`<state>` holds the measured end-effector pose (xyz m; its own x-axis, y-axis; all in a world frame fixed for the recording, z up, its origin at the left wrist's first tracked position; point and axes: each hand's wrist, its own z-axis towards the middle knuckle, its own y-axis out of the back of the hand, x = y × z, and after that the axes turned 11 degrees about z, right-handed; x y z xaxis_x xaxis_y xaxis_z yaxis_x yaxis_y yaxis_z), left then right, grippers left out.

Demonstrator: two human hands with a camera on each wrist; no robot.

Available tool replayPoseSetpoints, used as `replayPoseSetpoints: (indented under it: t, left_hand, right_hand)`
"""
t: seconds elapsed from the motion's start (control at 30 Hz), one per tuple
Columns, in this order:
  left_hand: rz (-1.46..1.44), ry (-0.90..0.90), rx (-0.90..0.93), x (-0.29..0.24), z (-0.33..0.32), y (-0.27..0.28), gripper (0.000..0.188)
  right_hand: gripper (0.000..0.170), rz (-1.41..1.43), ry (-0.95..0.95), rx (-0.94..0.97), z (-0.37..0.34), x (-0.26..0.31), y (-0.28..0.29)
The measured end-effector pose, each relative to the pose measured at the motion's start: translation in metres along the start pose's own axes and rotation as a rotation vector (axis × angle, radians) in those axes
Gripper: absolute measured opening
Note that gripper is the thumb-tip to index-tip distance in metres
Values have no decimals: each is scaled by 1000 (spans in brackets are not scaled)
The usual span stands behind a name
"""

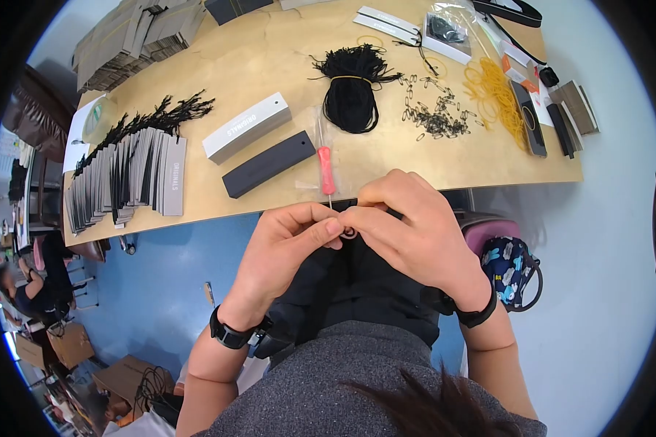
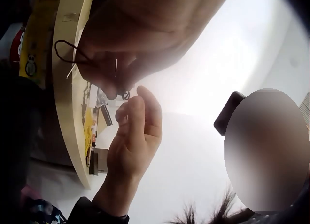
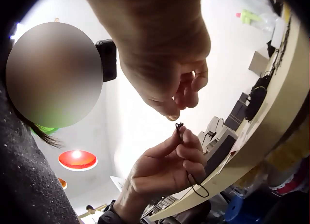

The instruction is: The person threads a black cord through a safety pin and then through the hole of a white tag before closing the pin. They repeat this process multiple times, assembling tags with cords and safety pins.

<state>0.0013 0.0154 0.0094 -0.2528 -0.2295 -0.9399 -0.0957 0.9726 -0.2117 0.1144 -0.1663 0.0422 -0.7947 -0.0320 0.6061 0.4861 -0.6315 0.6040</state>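
We pinch a thin black cord in our left hand above our lap, near the table, its looped tip protruding, presumably for access. Our right hand bends its fingers just beside; we cannot tell whether they grip anything (head-on, our fingers hide much).

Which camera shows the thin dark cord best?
The right wrist view: the cord stands out, pinched by the left hand, its loop hanging free. Left wrist: loop clear, rest shadowed. Head: just a small dark curl.
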Motion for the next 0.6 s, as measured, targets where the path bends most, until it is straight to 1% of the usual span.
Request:
replayPoseSetpoints:
  t: [0.1,0.23,0.3,0.33,0.4,0.43,0.47,0.5,0.53,0.6]
  left_hand:
    - [-9,-7,29,-1,-1,1,19]
    - [41,6,-12,-4,-4,-2,19]
    - [229,-8,-83,-5,-5,-6,17]
    - [229,-8,-80,-6,-5,-7,17]
    - [389,-31,-149,-8,-5,-10,10]
    - [390,-30,-147,-7,-5,-12,10]
    - [635,-190,-225,-6,-6,-14,8]
    - [880,-354,-303,-6,-5,-15,6]
    - [880,-353,-302,-6,-4,-18,6]
    - [950,-422,-433,-6,-4,-23,4]
  right_hand:
    - [20,-26,8,45,2,0,1]
    - [18,-16,-17,37,-2,3,-1]
    - [18,-27,-30,36,-5,2,-3]
    - [18,-50,3,28,-7,-1,-6]
    - [18,-72,35,19,-6,-3,-9]
    - [19,-127,24,67,-5,-4,-10]
    - [20,-182,14,116,-4,-5,-11]
    - [20,-182,13,115,-4,-7,-12]
    - [21,-142,-10,86,-5,-10,-14]
    - [22,-98,-30,61,-4,-11,-18]
